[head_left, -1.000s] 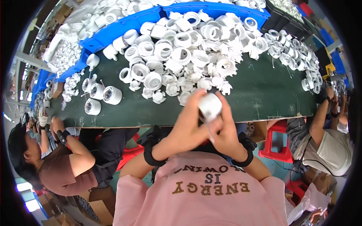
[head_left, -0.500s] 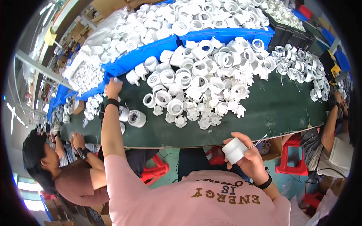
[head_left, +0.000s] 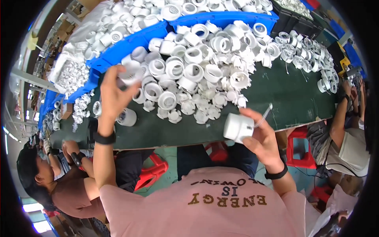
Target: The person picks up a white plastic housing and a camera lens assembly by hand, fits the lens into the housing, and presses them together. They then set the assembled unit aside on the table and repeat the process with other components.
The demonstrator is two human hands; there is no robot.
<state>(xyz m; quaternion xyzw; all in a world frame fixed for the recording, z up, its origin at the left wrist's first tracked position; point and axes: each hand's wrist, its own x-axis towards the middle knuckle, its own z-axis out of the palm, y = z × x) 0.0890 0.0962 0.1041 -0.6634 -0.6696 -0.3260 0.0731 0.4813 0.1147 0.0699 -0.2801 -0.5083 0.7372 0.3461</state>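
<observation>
My left hand [head_left: 112, 93] is raised at the left of the pile, fingers and thumb closed round a white plastic cup-shaped part [head_left: 131, 75], which motion smears. Over the table's near edge, my right hand [head_left: 263, 140] grips a white cylindrical housing [head_left: 236, 128] from its right side. A thin pale cable [head_left: 267, 114] sticks up from between those fingers. Below my left hand a white housing with dark insides [head_left: 127, 117] lies on the green table [head_left: 290, 94]. Between my hands spreads a heap of white round housings and petal-edged caps [head_left: 193, 73].
Blue bins [head_left: 221, 17] full of white parts line the back, beside a black crate [head_left: 296, 23]. Clear round parts with wires [head_left: 304, 53] lie at the right. A person [head_left: 59, 185] sits close on my left; another person's arm [head_left: 338, 118] is at the right. Red stools [head_left: 298, 146] stand below.
My left hand has come back from the far left, toward me and the pile, now with the white part in it. The right hand has risen slightly, its housing turned. The view has shifted.
</observation>
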